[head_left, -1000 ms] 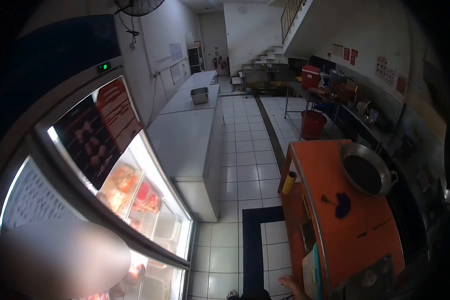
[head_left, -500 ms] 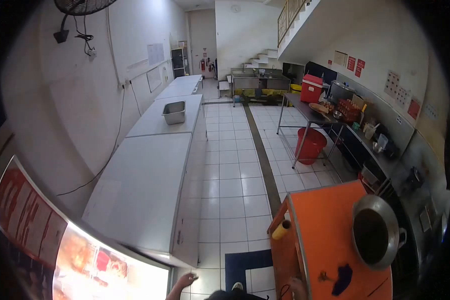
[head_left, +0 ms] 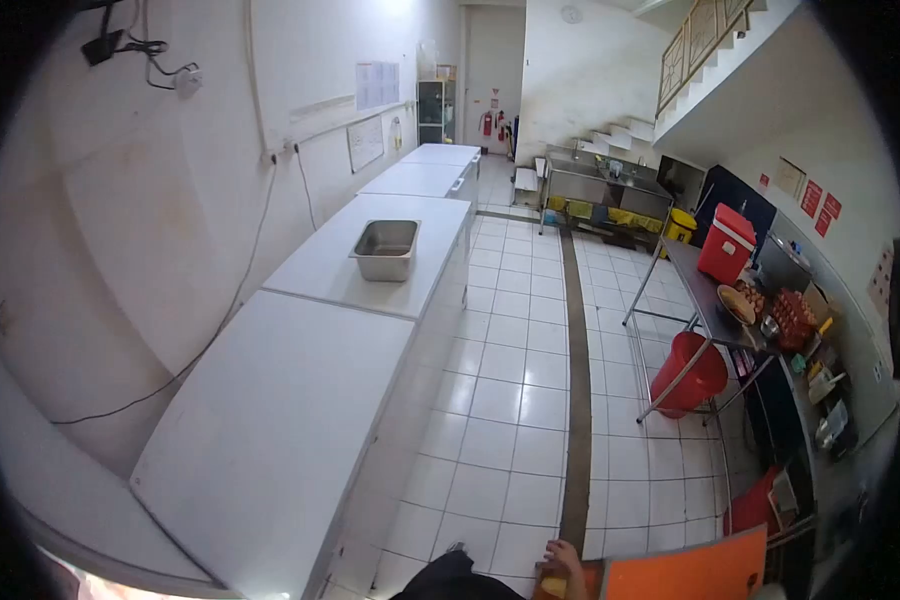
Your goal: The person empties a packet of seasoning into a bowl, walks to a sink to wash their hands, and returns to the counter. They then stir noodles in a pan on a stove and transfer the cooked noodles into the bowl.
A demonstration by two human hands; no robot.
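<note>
Low in the head view, my right hand (head_left: 562, 556) hangs beside the left end of the orange table (head_left: 685, 574), over a small yellow object (head_left: 552, 585). Its fingers are small and partly bent, so what they may hold cannot be made out. My left hand is out of the frame. A steel pan (head_left: 386, 251) rests on the long row of white chest freezers (head_left: 280, 380) to the left. Dark clothing and the tip of one shoe (head_left: 457, 547) show at the bottom edge.
White floor tiles (head_left: 490, 400) run between freezers and the right side. At right stand a steel table (head_left: 708, 290) with a red cooler (head_left: 727, 243), eggs (head_left: 796, 318) and a red bucket (head_left: 688, 374) beneath. A sink (head_left: 605, 185) and stairs (head_left: 625, 135) are at the back.
The view has moved forward and turned left. The freezers and steel pan look nearer. My left hand and the large wok have left the frame, and the orange table has slid down.
</note>
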